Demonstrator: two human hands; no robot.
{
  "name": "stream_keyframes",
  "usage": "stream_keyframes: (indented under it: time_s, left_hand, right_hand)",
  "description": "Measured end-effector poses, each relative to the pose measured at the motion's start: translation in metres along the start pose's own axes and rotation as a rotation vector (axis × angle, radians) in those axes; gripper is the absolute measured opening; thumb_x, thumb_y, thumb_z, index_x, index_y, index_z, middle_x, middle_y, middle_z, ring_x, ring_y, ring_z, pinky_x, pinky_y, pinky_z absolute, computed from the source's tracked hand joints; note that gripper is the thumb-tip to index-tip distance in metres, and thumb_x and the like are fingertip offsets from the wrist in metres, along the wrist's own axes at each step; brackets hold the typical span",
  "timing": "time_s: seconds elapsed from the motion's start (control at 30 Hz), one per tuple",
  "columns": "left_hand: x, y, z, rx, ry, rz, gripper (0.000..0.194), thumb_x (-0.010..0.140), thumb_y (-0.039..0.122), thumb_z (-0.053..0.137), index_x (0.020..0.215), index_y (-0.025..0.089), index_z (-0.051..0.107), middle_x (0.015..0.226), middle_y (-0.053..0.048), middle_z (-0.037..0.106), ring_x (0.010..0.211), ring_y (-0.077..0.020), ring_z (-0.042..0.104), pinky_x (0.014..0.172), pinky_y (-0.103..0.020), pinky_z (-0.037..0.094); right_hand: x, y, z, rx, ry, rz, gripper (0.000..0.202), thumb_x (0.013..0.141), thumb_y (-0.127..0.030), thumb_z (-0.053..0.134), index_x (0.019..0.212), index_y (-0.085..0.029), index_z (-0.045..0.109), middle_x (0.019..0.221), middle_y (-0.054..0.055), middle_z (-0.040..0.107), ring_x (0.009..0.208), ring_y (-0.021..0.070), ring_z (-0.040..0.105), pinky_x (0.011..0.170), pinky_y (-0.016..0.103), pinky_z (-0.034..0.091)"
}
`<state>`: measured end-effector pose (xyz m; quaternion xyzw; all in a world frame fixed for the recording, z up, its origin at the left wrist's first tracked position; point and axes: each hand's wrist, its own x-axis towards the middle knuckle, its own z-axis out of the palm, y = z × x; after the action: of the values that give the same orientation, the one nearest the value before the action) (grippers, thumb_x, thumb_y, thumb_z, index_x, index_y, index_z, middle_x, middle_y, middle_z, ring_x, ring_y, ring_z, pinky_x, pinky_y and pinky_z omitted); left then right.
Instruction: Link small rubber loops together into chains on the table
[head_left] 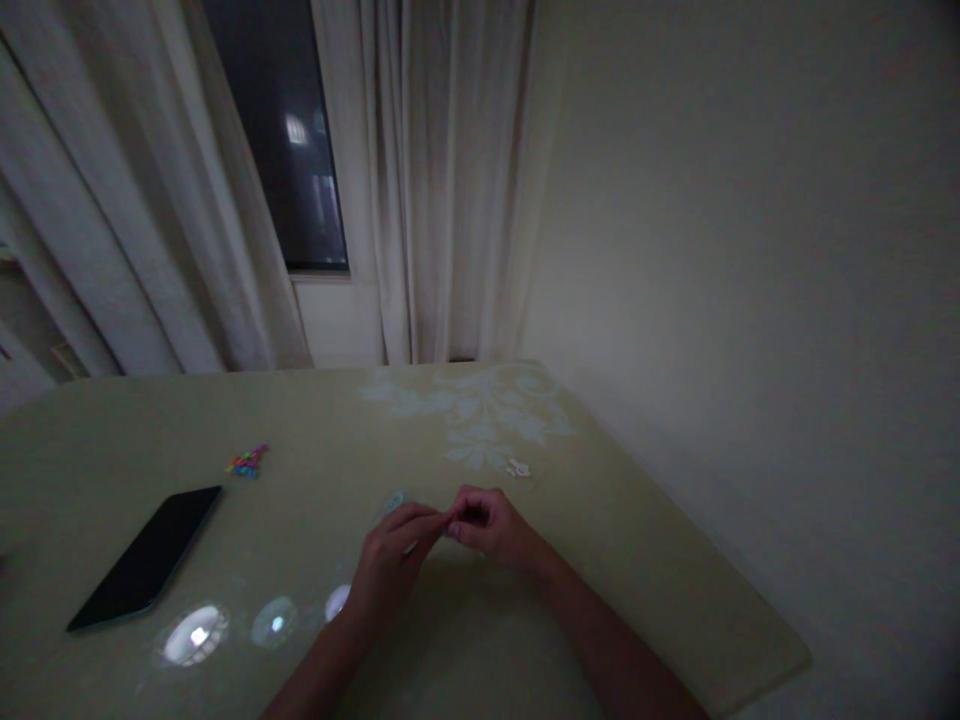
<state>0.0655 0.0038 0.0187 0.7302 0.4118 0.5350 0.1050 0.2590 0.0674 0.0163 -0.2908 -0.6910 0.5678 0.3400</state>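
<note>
Above the table, my left hand (391,560) and my right hand (499,532) meet at their fingertips. Both are closed in a pinch, thumb against fingers. Whatever lies between the fingertips is too small and dark to make out. Just behind my left hand lies a small greenish, see-through item (395,500), partly covered by that hand. Beyond my right hand are some small white pieces (517,468) on the tabletop.
A black tablet (150,555) lies at the left of the pale table (322,430). Behind it sits a little heap of bright coloured pieces (247,462). Lamp reflections (196,635) shine on the glossy top. A wall (735,300) borders the right side; curtains (450,180) hang behind.
</note>
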Motion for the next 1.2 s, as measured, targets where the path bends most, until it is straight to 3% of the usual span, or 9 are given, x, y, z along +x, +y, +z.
stream_keyframes:
  time_s: [0.17,0.33,0.5,0.77,0.93,1.1,1.2]
  left_hand:
    - [0.006,-0.002,-0.006,0.012,-0.003,-0.057,0.016,0.096,0.023,0.063,0.095,0.024,0.079,0.091,-0.006,0.078,0.081,-0.0179,0.075,0.073,-0.025,0.06]
    - [0.003,-0.038,-0.026,0.306,0.048,-0.091,0.019,0.097,0.024,0.057,0.098,0.023,0.077,0.095,-0.007,0.076,0.084,-0.0219,0.073,0.077,-0.031,0.06]
    - [-0.003,-0.062,-0.04,0.544,-0.169,0.102,0.037,0.09,0.005,0.05,0.109,0.021,0.077,0.103,-0.011,0.077,0.094,-0.0261,0.073,0.082,-0.035,0.06]
    - [0.0,-0.06,-0.026,0.672,-0.335,0.226,0.04,0.084,-0.005,0.052,0.107,0.019,0.075,0.104,-0.011,0.076,0.093,-0.0246,0.071,0.082,-0.034,0.06]
    - [0.0,-0.061,-0.023,0.678,-0.459,0.158,0.035,0.085,-0.001,0.058,0.112,0.015,0.074,0.11,-0.013,0.075,0.1,-0.0269,0.069,0.088,-0.038,0.06]
    - [0.001,-0.052,-0.025,0.672,-0.474,0.116,0.046,0.087,-0.001,0.053,0.124,0.019,0.072,0.121,-0.014,0.075,0.111,-0.0289,0.068,0.098,-0.044,0.056]
    - [0.005,-0.034,-0.03,0.656,-0.581,0.048,0.031,0.094,0.006,0.054,0.106,0.022,0.077,0.107,-0.009,0.077,0.102,-0.0267,0.07,0.094,-0.043,0.056]
  right_hand:
    - [0.003,0.0,-0.002,-0.027,0.054,-0.017,0.036,0.078,-0.051,0.082,0.082,-0.016,0.073,0.076,0.0,0.059,0.069,0.013,0.053,0.065,0.027,0.042]
    - [0.009,0.003,-0.009,-0.102,0.205,-0.01,0.033,0.082,-0.049,0.077,0.083,-0.016,0.075,0.074,0.0,0.061,0.068,0.0132,0.052,0.065,0.027,0.041]
    - [0.013,0.01,-0.012,-0.135,0.274,0.03,0.03,0.082,-0.046,0.075,0.081,-0.016,0.073,0.071,0.0,0.06,0.066,0.0133,0.051,0.064,0.027,0.04]
    - [0.013,0.011,-0.01,-0.206,0.279,0.005,0.021,0.086,-0.036,0.073,0.083,-0.016,0.074,0.074,0.0,0.062,0.068,0.0133,0.053,0.065,0.026,0.041]
    - [0.012,0.008,-0.026,-0.49,0.343,-0.035,0.009,0.089,-0.021,0.069,0.083,-0.016,0.074,0.078,0.002,0.064,0.07,0.0136,0.054,0.067,0.025,0.041]
    - [0.004,0.001,-0.055,-0.799,0.251,0.069,0.011,0.084,-0.007,0.069,0.084,-0.016,0.075,0.087,0.005,0.067,0.082,0.016,0.06,0.079,0.027,0.043]
    - [-0.001,-0.002,-0.059,-0.805,0.202,0.138,0.007,0.08,-0.009,0.075,0.084,-0.015,0.076,0.086,0.006,0.068,0.081,0.0164,0.062,0.075,0.026,0.043]
